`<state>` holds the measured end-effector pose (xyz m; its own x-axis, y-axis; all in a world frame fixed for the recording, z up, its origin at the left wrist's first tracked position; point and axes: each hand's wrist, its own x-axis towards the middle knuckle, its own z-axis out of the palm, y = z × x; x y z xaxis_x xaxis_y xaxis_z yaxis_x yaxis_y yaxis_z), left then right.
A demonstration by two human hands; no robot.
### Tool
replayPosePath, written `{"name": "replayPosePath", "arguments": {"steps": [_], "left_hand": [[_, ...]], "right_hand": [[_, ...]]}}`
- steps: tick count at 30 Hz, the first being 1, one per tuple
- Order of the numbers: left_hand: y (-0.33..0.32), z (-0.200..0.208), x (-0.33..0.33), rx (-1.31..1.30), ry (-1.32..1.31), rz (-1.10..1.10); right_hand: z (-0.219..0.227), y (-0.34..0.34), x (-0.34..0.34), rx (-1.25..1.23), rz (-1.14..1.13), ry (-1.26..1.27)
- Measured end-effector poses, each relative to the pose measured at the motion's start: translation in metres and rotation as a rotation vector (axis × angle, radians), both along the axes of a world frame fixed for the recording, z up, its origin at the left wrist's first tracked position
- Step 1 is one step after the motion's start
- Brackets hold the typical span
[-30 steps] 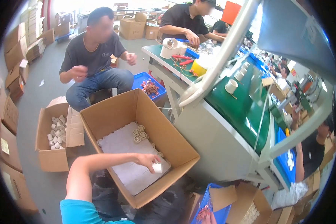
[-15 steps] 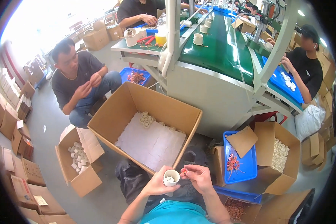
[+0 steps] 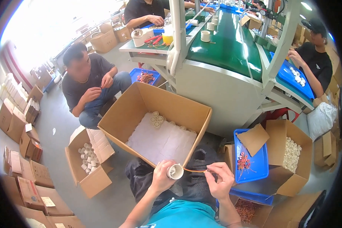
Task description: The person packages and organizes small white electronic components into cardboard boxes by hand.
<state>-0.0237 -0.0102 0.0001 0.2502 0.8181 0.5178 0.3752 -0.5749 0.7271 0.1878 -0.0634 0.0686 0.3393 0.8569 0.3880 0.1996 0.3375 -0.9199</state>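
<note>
A white plastic cup-shaped part (image 3: 175,171) is gripped in my left hand (image 3: 162,177), its open end facing up. An orange-red wire (image 3: 194,170) stretches from beside the cup's rim to the fingertips of my right hand (image 3: 220,178), which pinch its end. Whether the wire is fixed inside the cup I cannot tell. Both hands are above my lap, just in front of a large cardboard box (image 3: 119,110). In that box, several round white parts (image 3: 157,119) lie on and around a white sheet (image 3: 159,138).
At right are a blue tray (image 3: 260,169) with red-wired pieces (image 3: 244,161) and a box of small white parts (image 3: 292,152). More wired pieces (image 3: 247,212) lie lower right. Left stands a box of white cups (image 3: 89,159). Beyond are a green conveyor (image 3: 228,49) and several people.
My right hand has moved right, away from the cup, and the wire now shows drawn out straight between them. The red piece at its fingertips is out of sight. The whole view has shifted slightly.
</note>
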Motion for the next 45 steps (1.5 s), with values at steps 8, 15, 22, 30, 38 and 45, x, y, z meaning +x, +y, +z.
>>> {"name": "replayPosePath", "arguments": {"steps": [8,15,22,30,38,45], "left_hand": [[-0.002,0.006,0.008,0.118,-0.074,0.053],[-0.002,0.006,0.009,0.151,-0.035,0.068],[-0.004,0.008,0.008,0.192,0.041,0.034],[-0.004,0.021,0.023,0.145,0.157,-0.033],[-0.004,0.018,0.031,0.128,0.183,-0.05],[-0.009,0.016,0.031,0.02,0.065,-0.08]], "right_hand": [[0.013,-0.013,-0.016,-0.023,0.094,-0.228],[0.013,-0.016,-0.017,-0.107,0.101,-0.189],[0.009,-0.015,-0.019,-0.129,0.095,-0.188],[0.005,-0.003,-0.033,-0.081,0.173,-0.347],[-0.004,0.009,-0.032,-0.115,0.235,-0.458],[-0.004,0.006,-0.032,-0.195,0.19,-0.414]]}}
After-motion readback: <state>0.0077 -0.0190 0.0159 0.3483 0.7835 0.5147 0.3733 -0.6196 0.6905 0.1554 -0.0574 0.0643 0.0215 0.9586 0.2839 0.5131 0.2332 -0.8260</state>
